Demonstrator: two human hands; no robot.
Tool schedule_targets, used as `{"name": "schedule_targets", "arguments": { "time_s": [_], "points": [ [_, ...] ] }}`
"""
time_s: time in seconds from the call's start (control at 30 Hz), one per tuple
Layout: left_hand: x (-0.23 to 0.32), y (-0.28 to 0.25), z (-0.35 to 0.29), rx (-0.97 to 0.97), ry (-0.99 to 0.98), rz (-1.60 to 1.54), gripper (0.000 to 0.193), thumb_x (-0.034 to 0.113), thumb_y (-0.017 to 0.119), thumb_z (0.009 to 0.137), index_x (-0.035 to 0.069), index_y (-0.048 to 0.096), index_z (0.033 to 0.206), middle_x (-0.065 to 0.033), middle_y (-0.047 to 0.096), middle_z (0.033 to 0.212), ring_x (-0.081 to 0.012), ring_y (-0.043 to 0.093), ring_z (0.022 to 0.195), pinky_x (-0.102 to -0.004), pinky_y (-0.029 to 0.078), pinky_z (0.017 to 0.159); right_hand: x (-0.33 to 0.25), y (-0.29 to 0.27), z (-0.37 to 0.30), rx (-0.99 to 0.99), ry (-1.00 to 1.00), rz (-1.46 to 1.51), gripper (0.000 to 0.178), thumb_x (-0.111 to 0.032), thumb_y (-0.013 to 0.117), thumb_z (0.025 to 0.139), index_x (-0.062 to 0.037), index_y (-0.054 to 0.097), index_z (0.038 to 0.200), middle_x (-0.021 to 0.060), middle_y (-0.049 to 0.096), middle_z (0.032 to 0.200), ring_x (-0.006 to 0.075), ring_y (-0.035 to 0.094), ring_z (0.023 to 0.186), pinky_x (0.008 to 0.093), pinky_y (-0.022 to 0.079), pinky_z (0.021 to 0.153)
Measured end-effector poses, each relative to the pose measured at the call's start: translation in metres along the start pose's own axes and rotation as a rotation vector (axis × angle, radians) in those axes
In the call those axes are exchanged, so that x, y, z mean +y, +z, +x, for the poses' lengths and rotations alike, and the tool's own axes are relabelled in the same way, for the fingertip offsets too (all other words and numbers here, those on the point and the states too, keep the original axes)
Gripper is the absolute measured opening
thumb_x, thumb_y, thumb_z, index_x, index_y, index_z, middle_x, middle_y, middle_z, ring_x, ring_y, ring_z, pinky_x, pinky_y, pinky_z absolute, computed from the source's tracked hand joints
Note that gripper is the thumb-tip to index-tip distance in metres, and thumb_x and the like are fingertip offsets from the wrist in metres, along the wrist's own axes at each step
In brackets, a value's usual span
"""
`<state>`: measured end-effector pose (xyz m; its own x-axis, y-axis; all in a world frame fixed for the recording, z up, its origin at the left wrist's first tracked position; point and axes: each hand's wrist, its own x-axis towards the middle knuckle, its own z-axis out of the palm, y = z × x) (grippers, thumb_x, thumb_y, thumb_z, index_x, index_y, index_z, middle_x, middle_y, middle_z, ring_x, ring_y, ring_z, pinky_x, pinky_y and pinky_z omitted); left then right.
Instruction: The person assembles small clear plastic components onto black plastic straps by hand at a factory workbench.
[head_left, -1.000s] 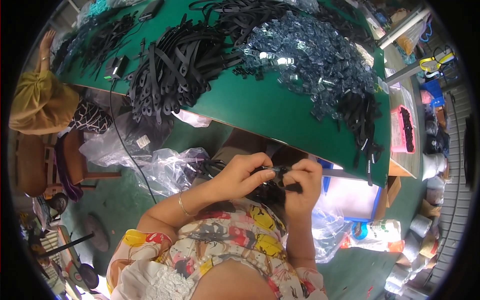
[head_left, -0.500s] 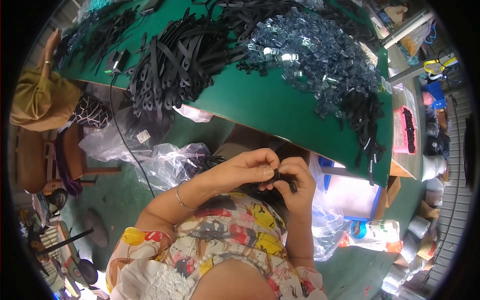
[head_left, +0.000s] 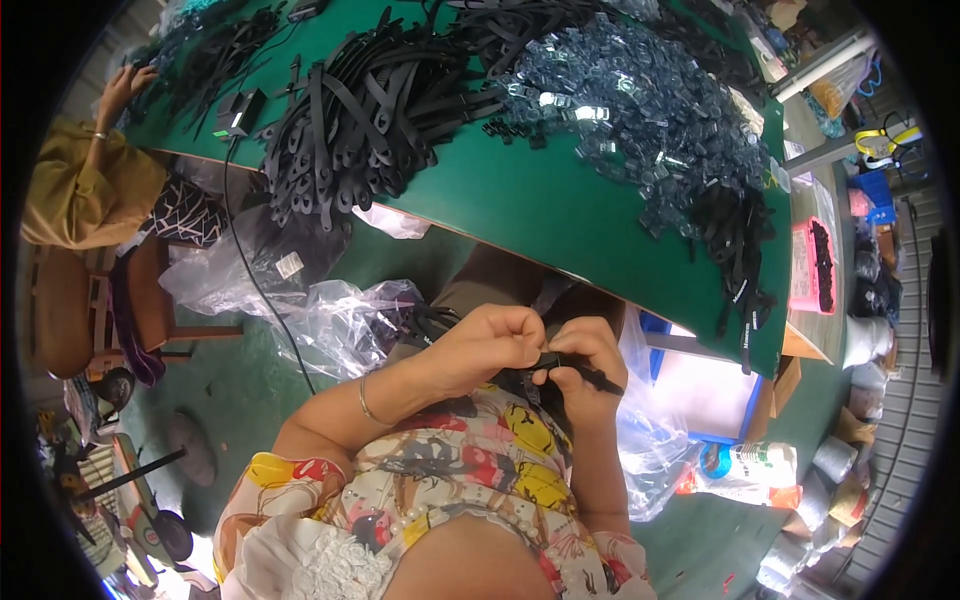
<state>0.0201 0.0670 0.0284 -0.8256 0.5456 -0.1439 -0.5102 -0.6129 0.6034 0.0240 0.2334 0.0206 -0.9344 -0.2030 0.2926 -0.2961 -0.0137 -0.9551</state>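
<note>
In front of my chest both hands work on a black strap (head_left: pixel 600 380). My left hand (head_left: pixel 490 338) is closed, thumb and forefinger pinching its near end. Fingers of my right hand (head_left: pixel 592 350) wrap around the strap, and a short end sticks out past them to the lower right. A small dark part sits between the two hands, too covered by fingers to make out. On the green table (head_left: pixel 480 190) ahead lie a heap of black straps (head_left: pixel 370 110) and, to its right, a large heap of translucent grey-blue plastic buckles (head_left: pixel 640 110).
More black straps (head_left: pixel 735 235) hang near the table's right corner. Beyond stands a pink tray (head_left: pixel 802 265) of small dark pieces. Below the table are a blue-rimmed white bin (head_left: pixel 705 400) and clear plastic bags (head_left: pixel 350 320). A co-worker's hand (head_left: pixel 125 85) touches straps at the far left.
A longer strap end now shows beyond my right fingers, pointing lower right. My hands have shifted slightly downward. The co-worker's hand has moved right, over the straps.
</note>
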Motion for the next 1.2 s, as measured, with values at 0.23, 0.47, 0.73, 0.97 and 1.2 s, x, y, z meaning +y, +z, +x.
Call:
{"name": "schedule_targets", "arguments": {
  "time_s": [0.23, 0.47, 0.73, 0.97, 1.2],
  "points": [
    [-0.001, -0.005, 0.001, -0.061, 0.003, 0.020, 0.009, 0.009, 0.055, 0.081, 0.004, 0.050, 0.078, -0.0018, 0.054, 0.075, -0.0098, 0.055, 0.073, -0.0219, 0.041, 0.068, -0.004, 0.001, 0.002, -0.017, -0.022, 0.001, 0.031, -0.029, 0.067, 0.077, 0.0000, 0.059, 0.084, 0.0100, 0.052, 0.086, 0.0182, 0.053, 0.076, 0.0260, 0.043, 0.065],
    [0.010, -0.001, 0.000, -0.045, -0.104, 0.239, 0.017, 0.019, 0.055, 0.085, 0.002, 0.053, 0.081, -0.0017, 0.056, 0.073, -0.0067, 0.052, 0.072, -0.0196, 0.040, 0.066, -0.009, -0.004, 0.008, -0.080, -0.100, -0.193, 0.028, -0.025, 0.064, 0.079, -0.0001, 0.057, 0.090, 0.0112, 0.052, 0.089, 0.0207, 0.053, 0.078, 0.0278, 0.044, 0.067],
    [0.005, -0.003, -0.001, -0.012, -0.081, 0.214, 0.014, 0.013, 0.050, 0.082, 0.002, 0.056, 0.077, -0.0027, 0.057, 0.068, -0.0072, 0.051, 0.067, -0.0203, 0.038, 0.065, -0.011, -0.002, 0.007, -0.121, -0.125, -0.226, 0.028, -0.026, 0.059, 0.084, 0.0001, 0.056, 0.094, 0.0120, 0.050, 0.091, 0.0207, 0.053, 0.080, 0.0283, 0.043, 0.070],
    [0.005, 0.002, -0.001, -0.003, -0.066, 0.184, 0.015, 0.012, 0.049, 0.081, 0.002, 0.056, 0.075, -0.0036, 0.057, 0.068, -0.0085, 0.052, 0.067, -0.0210, 0.039, 0.066, -0.004, -0.001, 0.003, -0.080, -0.056, -0.106, 0.028, -0.027, 0.055, 0.087, 0.0010, 0.055, 0.092, 0.0122, 0.050, 0.091, 0.0203, 0.052, 0.080, 0.0278, 0.043, 0.070],
    [0.003, 0.001, -0.001, -0.025, -0.053, 0.164, 0.019, 0.018, 0.051, 0.086, 0.002, 0.056, 0.076, -0.0033, 0.056, 0.070, -0.0085, 0.052, 0.067, -0.0207, 0.039, 0.066, -0.007, 0.001, 0.007, -0.062, -0.109, -0.168, 0.030, -0.028, 0.053, 0.087, 0.0015, 0.055, 0.090, 0.0135, 0.051, 0.089, 0.0228, 0.052, 0.081, 0.0300, 0.042, 0.072]
  ]
}}
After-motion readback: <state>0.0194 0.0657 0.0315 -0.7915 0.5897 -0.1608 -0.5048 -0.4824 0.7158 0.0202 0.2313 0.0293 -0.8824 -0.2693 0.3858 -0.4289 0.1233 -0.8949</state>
